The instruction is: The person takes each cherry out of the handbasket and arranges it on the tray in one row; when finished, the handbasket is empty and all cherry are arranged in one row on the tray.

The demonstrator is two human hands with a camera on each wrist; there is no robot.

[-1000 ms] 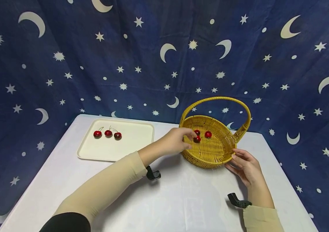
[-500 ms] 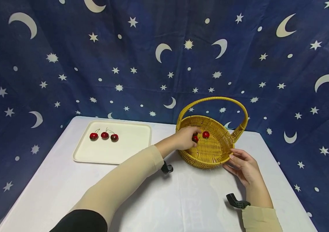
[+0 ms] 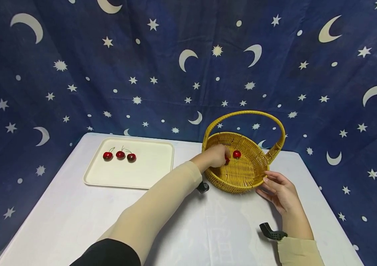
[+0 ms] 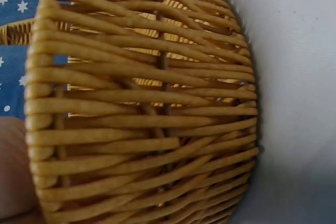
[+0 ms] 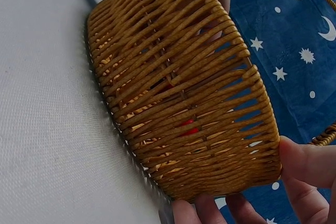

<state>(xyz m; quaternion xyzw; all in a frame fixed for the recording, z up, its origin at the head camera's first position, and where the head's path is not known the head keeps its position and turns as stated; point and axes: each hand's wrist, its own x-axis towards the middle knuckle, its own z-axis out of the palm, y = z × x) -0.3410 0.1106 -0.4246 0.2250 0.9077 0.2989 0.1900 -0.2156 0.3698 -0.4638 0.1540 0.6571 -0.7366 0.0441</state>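
Note:
A round yellow wicker basket (image 3: 241,173) with a tall arched handle stands at the right of the table. My left hand (image 3: 216,156) reaches over its left rim, fingers bent down into it around a red cherry (image 3: 227,161) that shows beside the fingertips; the fingertips themselves are mostly hidden. Another cherry (image 3: 237,154) lies just to the right on the basket floor. My right hand (image 3: 281,190) grips the basket's right rim, with the thumb on top and the fingers below, as the right wrist view shows. In the left wrist view, woven basket wall (image 4: 142,119) fills most of the picture.
A cream rectangular tray (image 3: 148,162) lies at the left of the table, with three stemmed cherries (image 3: 120,155) in a row near its upper left. The white tablecloth (image 3: 182,236) spreads in front. A dark blue curtain (image 3: 162,48) with moons and stars hangs behind.
My left hand has moved right and deeper into the basket, its fingers bending down over the cherries. The right hand keeps its grip on the rim. The view has shifted slightly.

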